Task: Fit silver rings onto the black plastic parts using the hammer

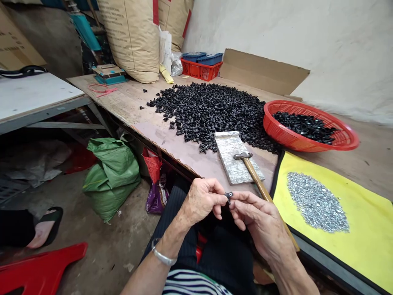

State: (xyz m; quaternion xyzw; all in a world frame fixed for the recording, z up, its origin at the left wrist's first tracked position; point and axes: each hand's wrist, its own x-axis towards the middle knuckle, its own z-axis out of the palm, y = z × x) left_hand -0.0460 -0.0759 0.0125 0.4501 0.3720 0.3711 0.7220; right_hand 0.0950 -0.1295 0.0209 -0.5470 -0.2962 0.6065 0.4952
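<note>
My left hand (203,198) and my right hand (258,216) meet in front of my lap, below the table edge. Between their fingertips they pinch a small black part (229,195). Both hands are closed on it. Just beyond them a hammer (252,171) rests with its head on a grey metal block (233,152). A big heap of the same black parts (211,110) covers the wooden table (129,98). To the right, a pile of small silver pieces (316,203) lies on a yellow sheet (368,237).
A red basket (310,141) with more black parts stands at the right. Brown sacks (132,37), a red tray (199,69) and cardboard (260,71) line the back. Green bags (112,176) sit on the floor; someone's sandalled foot (43,231) shows at left.
</note>
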